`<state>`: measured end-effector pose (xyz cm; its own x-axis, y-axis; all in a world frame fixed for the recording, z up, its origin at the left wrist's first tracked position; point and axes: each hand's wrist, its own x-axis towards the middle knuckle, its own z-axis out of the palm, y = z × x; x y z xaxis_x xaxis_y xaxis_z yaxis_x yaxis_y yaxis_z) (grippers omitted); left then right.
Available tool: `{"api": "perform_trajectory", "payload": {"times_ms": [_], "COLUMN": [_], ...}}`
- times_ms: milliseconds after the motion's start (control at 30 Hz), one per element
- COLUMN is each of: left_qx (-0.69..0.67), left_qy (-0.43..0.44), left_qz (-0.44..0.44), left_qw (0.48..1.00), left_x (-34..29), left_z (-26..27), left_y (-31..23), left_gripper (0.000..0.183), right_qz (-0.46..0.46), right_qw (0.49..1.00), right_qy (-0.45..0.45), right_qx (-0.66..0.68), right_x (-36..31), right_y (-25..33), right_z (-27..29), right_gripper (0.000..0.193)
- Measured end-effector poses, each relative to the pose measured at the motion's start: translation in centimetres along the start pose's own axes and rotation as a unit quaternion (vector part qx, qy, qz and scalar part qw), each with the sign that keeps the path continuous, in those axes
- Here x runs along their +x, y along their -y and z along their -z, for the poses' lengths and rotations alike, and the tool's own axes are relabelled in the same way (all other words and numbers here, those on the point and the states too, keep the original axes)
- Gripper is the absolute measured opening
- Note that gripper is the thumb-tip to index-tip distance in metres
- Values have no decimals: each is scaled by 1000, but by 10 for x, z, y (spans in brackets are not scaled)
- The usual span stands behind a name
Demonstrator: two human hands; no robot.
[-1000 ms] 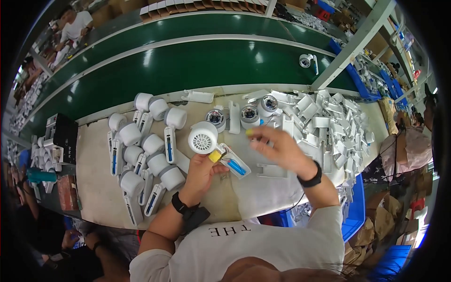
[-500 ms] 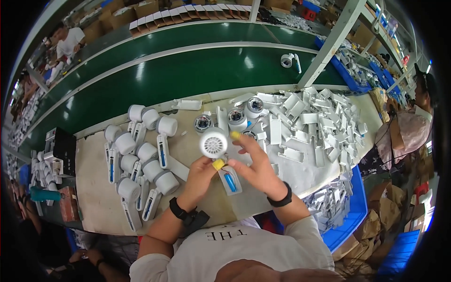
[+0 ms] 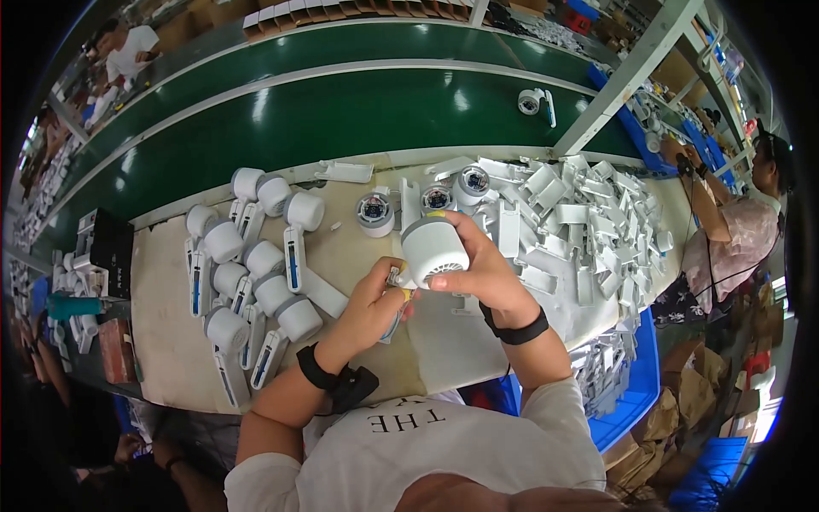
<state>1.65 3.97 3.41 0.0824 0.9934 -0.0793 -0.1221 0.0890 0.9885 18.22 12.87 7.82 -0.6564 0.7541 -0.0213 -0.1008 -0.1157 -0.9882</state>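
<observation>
My right hand (image 3: 482,277) is wrapped round a white drum-shaped housing (image 3: 433,249) with a grey rim and a slotted grille, its thumb on the grille. Closed at the neck beside it, my left hand (image 3: 373,305) grips the white handle joined to that housing; the fingers mostly hide the handle. Yellow wraps show on a few fingertips. Just beyond my hands stand similar housings with exposed circuit boards, including one (image 3: 374,213) at the left and another (image 3: 472,183) at the right.
Several white housings with handles (image 3: 273,294) lie at the left, blue strips in them. Loose white handle shells (image 3: 589,213) are heaped at the right. A blue bin (image 3: 636,384) of parts stands below. Beyond runs a green conveyor (image 3: 341,111). A co-worker (image 3: 725,222) is at the right.
The housing has been tipped from grille up to side up and moved slightly right. My right hand has closed round it. The handle with the blue cell is now mostly behind my left hand.
</observation>
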Motion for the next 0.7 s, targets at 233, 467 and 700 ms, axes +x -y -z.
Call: {"api": "perform_trajectory", "payload": {"times_ms": [233, 467, 700], "left_qx": [-170, -215, -93], "left_qy": [52, 67, 14], "left_qz": [74, 87, 39], "left_qw": [981, 970, 995], "left_x": [3, 2, 3], "left_z": [3, 3, -4], "left_y": [-6, -6, -4], "left_gripper": [20, 16, 17], "right_qz": [13, 33, 1], "right_qw": [990, 986, 995], "right_qy": [-2, 27, 52], "right_qx": [143, 163, 87], "right_x": [9, 9, 10], "right_y": [-32, -36, -20], "right_z": [12, 14, 20], "right_gripper": [88, 92, 89]}}
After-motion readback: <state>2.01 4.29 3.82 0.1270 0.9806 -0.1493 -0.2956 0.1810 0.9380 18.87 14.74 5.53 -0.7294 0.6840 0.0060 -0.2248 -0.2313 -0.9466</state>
